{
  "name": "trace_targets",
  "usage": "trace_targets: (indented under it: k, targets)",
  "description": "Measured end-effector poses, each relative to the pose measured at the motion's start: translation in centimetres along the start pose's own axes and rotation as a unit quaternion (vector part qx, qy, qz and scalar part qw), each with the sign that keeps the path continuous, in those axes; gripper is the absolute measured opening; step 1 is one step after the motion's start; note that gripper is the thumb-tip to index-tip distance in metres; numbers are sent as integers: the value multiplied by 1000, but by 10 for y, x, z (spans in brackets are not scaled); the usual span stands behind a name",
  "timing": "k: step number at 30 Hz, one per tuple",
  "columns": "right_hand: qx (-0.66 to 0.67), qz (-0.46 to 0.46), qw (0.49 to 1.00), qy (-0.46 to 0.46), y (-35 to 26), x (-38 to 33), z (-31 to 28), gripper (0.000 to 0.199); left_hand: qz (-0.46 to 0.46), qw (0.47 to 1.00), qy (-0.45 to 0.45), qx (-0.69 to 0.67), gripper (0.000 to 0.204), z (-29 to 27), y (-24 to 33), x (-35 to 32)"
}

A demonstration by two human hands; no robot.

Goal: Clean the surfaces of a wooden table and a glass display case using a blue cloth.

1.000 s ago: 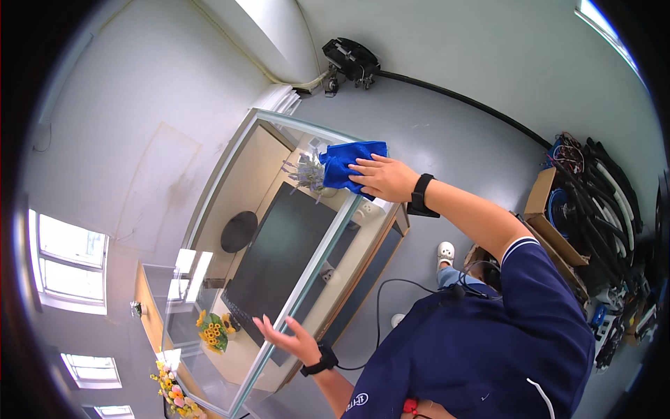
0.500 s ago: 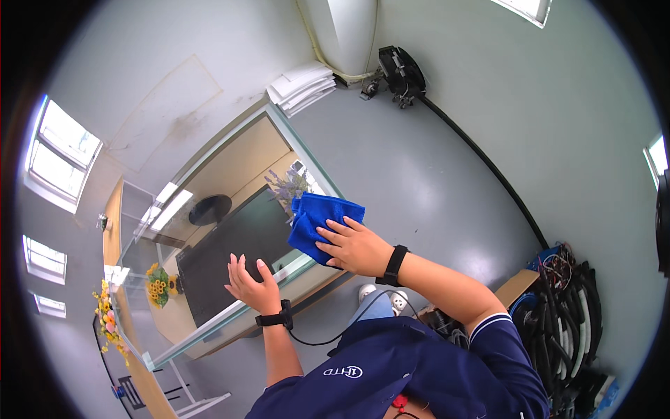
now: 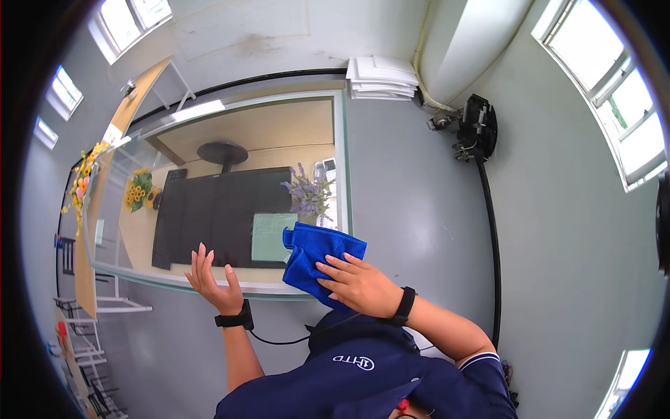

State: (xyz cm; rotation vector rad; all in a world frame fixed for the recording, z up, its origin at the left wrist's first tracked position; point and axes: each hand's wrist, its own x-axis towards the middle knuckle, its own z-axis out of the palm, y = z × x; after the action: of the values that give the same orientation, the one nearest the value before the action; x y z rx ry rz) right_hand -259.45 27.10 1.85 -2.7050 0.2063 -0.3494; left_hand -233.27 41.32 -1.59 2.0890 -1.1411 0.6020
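A folded blue cloth (image 3: 317,255) covers the near right corner of a glass-topped case (image 3: 340,150). My right hand (image 3: 359,283) holds this cloth, its fingers laid out over the top; the thumb shows only in part. Farther left, my left hand (image 3: 215,283) hovers at the case's near edge, palm partly upturned, fingers apart and nothing in them. Whether it touches the glass I cannot tell. Under or behind the glass show a dark panel (image 3: 209,209), a pale green sheet (image 3: 271,234), purple flowers (image 3: 306,192) and sunflowers (image 3: 139,190).
Black bands circle both my wrists, and a thin black cable (image 3: 279,342) runs from the left one. White boards (image 3: 382,78) lie stacked by the far wall. A black wheeled device (image 3: 478,129) stands at the right. Grey floor (image 3: 419,202) lies beyond the case's right edge.
My view has turned, so the case now appears straighter and farther left. My left hand has shifted left along the near edge. My right hand stays with the cloth at the corner.
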Motion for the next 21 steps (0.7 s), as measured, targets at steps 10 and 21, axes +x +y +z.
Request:
trace_targets:
  k: [10,21]
  targets:
    - [35,-78,995,-41,81,41,-26,32,-78,995,32,46,45,-2,11,-5]
    - [-84,-123,989,-25,191,120,-53,41,-259,943,151,146,40,7,63,-21]
